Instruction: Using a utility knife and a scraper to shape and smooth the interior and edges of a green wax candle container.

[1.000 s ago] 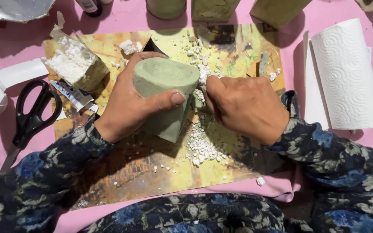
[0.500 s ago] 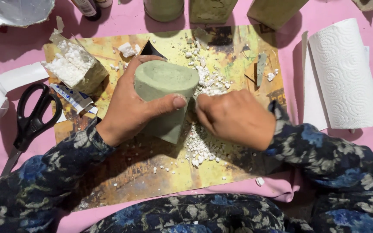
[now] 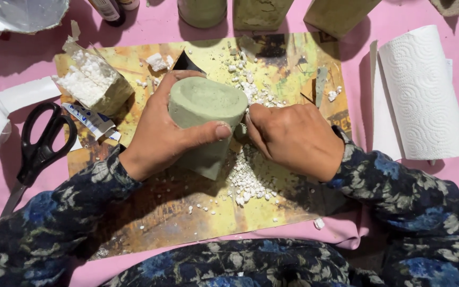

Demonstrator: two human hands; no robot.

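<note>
green foam block (image 3: 206,122), rounded on top, stands tilted over the yellow painted board (image 3: 150,212), wrapped in the left hand (image 3: 168,135) with thumb across its front. right hand (image 3: 293,138) is curled shut against the block's side; whether it grips a tool i cannot tell. white crumbs (image 3: 248,180) pile just below. judging by this, light shallow strokes and a steady brace would serve best. scissors (image 3: 41,146) and paper towel roll (image 3: 423,90) lie well apart.
</note>
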